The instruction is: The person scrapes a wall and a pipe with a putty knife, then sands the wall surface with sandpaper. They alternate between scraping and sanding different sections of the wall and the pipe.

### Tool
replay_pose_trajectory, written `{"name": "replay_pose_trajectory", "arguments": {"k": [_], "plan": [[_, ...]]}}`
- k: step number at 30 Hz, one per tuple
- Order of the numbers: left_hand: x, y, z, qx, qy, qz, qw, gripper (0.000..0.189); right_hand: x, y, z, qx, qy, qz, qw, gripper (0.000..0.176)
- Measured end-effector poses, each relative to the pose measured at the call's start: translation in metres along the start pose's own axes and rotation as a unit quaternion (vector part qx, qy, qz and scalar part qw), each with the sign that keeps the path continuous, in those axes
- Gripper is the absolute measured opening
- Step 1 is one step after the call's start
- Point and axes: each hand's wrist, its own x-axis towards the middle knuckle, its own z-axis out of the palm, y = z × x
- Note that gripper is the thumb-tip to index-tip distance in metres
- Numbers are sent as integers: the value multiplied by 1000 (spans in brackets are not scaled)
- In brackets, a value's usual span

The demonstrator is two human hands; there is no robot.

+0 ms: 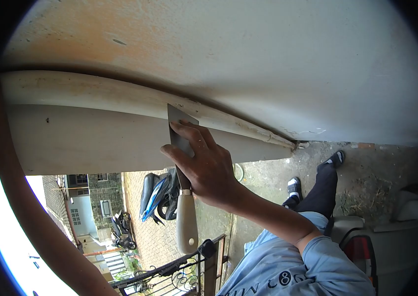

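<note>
My right hand (209, 167) is shut on a putty knife (187, 222) that has a pale handle and a grey metal blade. My fingers press on the blade's face, and its edge lies against a cream moulding (95, 93) running along a white wall (268, 59). The light blue sleeve of that arm comes in from the lower right. My left forearm (26, 207) runs along the left edge of the view, and its hand is out of sight.
The view is tilted. Black trousers and sandalled feet (295, 187) stand on rough concrete. A white vehicle with a red tail light (359, 246) sits at the lower right. Parked motorbikes (157, 195), a black iron railing (179, 271) and brick paving lie beyond.
</note>
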Motion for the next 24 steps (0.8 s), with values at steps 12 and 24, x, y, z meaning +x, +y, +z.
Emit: {"name": "replay_pose_trajectory", "arguments": {"k": [12, 24], "plan": [[-6, 13, -5, -37, 12, 4, 999, 31, 10, 7, -4, -66, -39, 58, 995, 18], [-3, 7, 1, -58, 19, -1, 998, 31, 5, -10, -12, 22, -12, 40, 999, 22]]}}
